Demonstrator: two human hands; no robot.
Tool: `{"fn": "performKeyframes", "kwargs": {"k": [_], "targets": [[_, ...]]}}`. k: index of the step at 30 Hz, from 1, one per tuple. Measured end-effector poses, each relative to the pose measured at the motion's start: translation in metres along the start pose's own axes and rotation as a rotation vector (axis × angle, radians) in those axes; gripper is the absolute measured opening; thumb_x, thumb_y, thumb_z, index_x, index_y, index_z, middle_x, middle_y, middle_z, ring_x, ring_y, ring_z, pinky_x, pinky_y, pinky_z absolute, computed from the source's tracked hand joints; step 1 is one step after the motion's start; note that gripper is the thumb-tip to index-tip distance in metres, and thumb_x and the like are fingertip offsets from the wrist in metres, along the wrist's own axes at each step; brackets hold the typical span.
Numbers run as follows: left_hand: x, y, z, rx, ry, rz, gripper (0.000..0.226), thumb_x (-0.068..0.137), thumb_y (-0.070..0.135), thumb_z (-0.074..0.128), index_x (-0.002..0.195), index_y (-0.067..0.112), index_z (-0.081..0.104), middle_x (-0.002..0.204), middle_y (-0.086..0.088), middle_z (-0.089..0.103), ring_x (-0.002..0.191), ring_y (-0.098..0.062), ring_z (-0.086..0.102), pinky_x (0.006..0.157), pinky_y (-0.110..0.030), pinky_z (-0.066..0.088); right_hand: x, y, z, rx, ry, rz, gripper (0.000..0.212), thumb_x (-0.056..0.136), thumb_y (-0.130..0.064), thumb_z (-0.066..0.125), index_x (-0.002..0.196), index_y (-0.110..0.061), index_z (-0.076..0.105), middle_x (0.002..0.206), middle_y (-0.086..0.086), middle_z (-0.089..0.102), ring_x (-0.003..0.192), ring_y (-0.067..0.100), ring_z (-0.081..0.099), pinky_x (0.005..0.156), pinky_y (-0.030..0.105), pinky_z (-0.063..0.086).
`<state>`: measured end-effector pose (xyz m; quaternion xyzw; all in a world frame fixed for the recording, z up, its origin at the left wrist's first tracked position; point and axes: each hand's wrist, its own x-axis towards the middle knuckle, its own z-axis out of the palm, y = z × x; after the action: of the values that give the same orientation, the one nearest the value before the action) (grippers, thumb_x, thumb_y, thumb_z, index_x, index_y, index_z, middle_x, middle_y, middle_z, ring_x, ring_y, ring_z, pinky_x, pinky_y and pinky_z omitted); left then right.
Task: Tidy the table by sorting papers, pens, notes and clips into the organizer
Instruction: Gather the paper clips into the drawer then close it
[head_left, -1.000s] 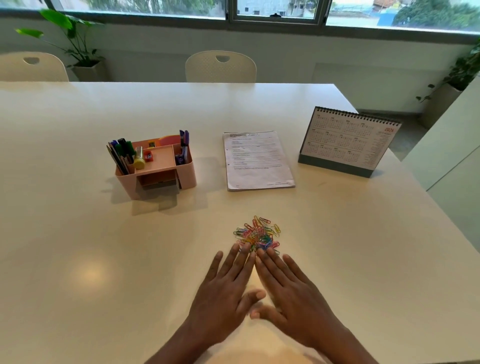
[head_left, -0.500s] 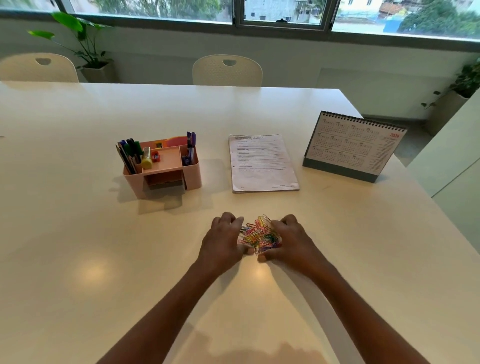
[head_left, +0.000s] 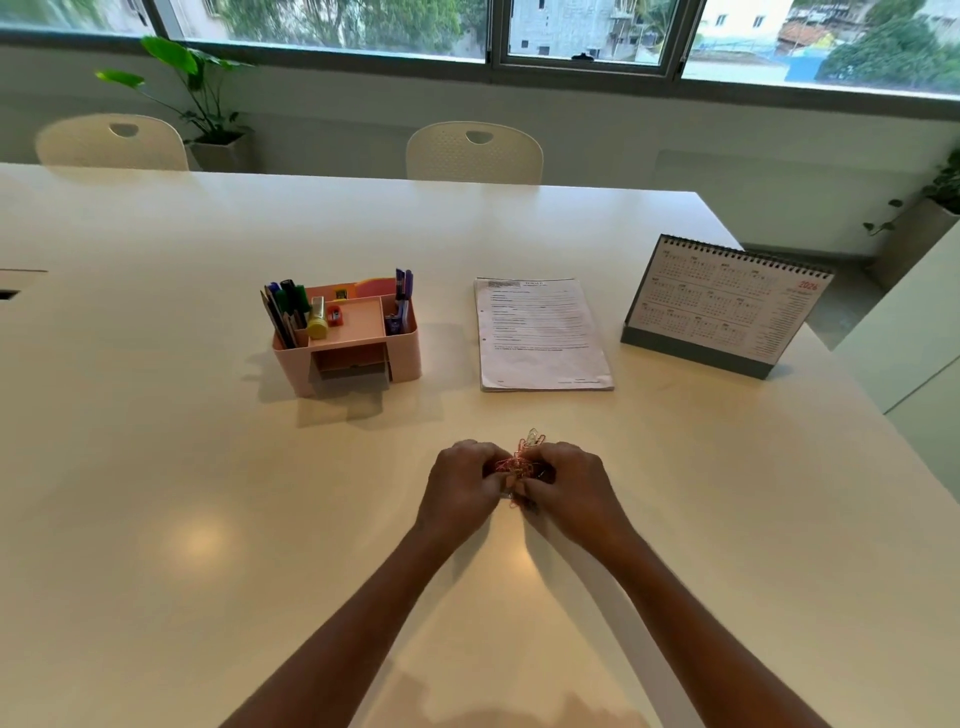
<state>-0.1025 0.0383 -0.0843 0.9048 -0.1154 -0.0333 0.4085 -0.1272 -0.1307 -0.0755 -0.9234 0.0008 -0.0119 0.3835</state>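
near left and right of the table (head_left: 171, 467) are open surface. farther back the organizer (head_left: 345, 338), paper stack (head_left: 540, 332) and upright calendar (head_left: 722, 306) stand in a row with gaps between.

Office meeting room: long white bench (head_left: 156, 467), perforated chairs (head_left: 474, 151), desk calendar (head_left: 724, 306), pink desk organizer (head_left: 402, 353), potted plant (head_left: 208, 98), wide window (head_left: 582, 31).

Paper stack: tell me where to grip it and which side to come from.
Probably its near short edge, coming from the person's side: the paper stack lies flat on the table, that edge lies nearest the person, and the organizer and calendar flank its long sides.
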Motion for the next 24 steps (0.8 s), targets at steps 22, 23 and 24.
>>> {"fn": "performKeyframes", "kwargs": {"k": [22,23,24], "targets": [[-0.011,-0.003,-0.047,-1.213,0.024,-0.646,0.049,0.109,0.044,0.052,0.114,-0.002,0.067,0.088,-0.018,0.077,0.081,-0.026,0.075,0.080,-0.036,0.065,0.029,-0.052,0.000,1.039,-0.275,0.576,0.029,0.099,0.005,0.045,0.113,0.013,0.070,0.110,0.031,0.073,0.091,0.032,0.071,0.073,0.031,0.063],[-0.010,-0.004,-0.051,-1.215,0.042,-0.644,0.049,0.109,0.044,0.052,0.115,-0.002,0.067,0.089,-0.018,0.077,0.081,-0.026,0.076,0.080,-0.037,0.065,0.032,-0.056,0.001,1.034,-0.277,0.577,0.029,0.100,0.004,0.045,0.112,0.013,0.070,0.107,0.030,0.073,0.089,0.031,0.072,0.074,0.031,0.063],[-0.009,-0.005,-0.054,-1.213,0.058,-0.644,0.049,0.108,0.044,0.052,0.116,-0.003,0.067,0.090,-0.019,0.077,0.081,-0.026,0.076,0.081,-0.037,0.065,0.034,-0.059,0.002,1.028,-0.278,0.577,0.028,0.101,0.003,0.046,0.111,0.012,0.070,0.105,0.029,0.074,0.087,0.030,0.073,0.076,0.031,0.063]]}}
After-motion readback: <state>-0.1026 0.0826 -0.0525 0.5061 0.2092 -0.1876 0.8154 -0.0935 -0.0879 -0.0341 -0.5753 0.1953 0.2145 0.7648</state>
